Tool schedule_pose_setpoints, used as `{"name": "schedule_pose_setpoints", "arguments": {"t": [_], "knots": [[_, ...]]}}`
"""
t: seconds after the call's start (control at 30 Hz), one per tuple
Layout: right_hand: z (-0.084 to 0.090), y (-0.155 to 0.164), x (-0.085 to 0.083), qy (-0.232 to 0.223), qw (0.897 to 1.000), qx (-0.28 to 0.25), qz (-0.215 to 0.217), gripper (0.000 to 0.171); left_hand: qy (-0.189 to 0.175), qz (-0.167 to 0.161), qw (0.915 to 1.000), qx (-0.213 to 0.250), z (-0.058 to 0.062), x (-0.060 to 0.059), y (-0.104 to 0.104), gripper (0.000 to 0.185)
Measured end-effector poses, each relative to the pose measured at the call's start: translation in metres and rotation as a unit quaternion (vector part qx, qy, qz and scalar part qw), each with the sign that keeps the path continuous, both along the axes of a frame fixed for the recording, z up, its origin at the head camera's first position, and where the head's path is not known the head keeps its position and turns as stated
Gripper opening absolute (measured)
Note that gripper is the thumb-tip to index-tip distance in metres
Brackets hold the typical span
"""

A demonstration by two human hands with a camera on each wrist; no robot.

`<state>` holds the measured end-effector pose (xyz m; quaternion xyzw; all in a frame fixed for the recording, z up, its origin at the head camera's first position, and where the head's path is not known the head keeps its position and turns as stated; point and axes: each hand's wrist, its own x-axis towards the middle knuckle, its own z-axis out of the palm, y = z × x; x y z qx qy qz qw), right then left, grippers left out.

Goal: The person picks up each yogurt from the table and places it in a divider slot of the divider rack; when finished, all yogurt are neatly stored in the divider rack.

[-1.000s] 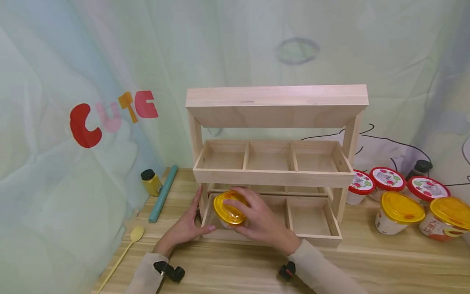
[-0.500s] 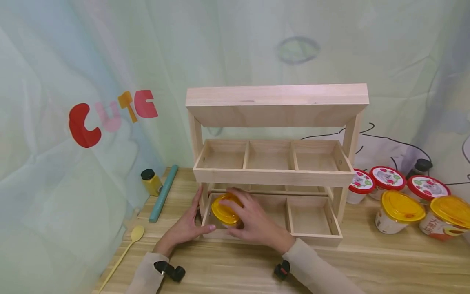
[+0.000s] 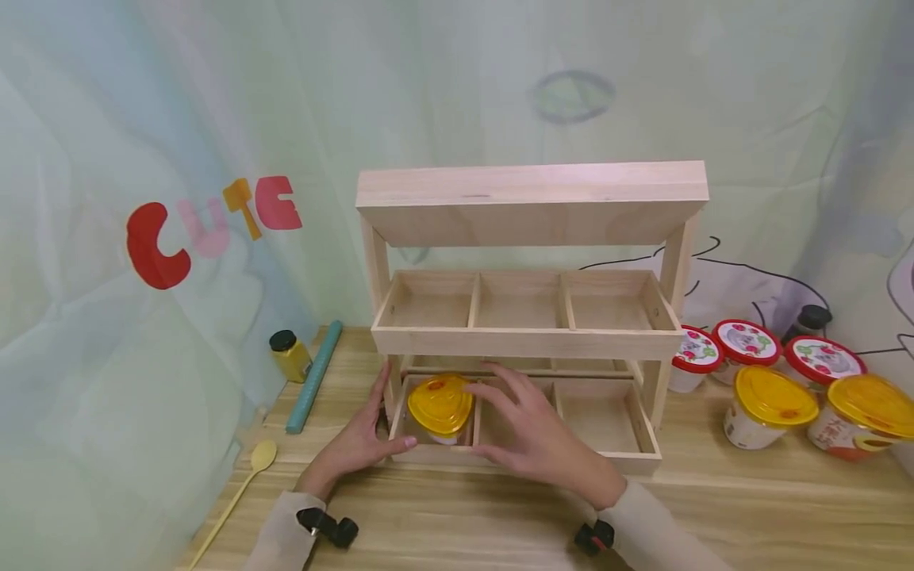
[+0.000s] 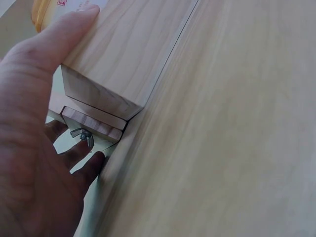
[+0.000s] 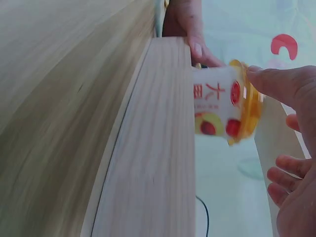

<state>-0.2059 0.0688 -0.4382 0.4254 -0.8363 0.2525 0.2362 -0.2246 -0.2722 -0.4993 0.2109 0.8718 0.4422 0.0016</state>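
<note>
Our left hand gripped the rack corner; our right hand, fingers spread, hovered beside the yellow-lidded cup.

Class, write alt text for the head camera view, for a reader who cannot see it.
A yellow-lidded cup sits in the lower left compartment of a wooden rack on a table. The left hand holds the rack's corner; the open right hand hovers beside the cup. More cups stand to the right.
</note>
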Motion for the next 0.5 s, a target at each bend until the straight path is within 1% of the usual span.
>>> {"name": "schedule_pose_setpoints", "arguments": {"t": [0.23, 0.43, 0.5], "knots": [[0.001, 0.034, 0.009, -0.008, 0.999, -0.021, -0.024, 0.085, -0.004, 0.004, 1.0, -0.002, 0.001, 0.0, 0.0, 0.135], [-0.002, 0.059, 0.019, -0.017, 0.999, -0.023, -0.046, 0.086, -0.021, 0.009, 0.9997, 0.003, 0.002, 0.001, 0.001, 0.134], [-0.002, 0.068, 0.021, -0.011, 0.998, -0.028, -0.054, 0.086, -0.026, 0.014, 0.9996, 0.002, 0.002, 0.001, 0.002, 0.134]]}}
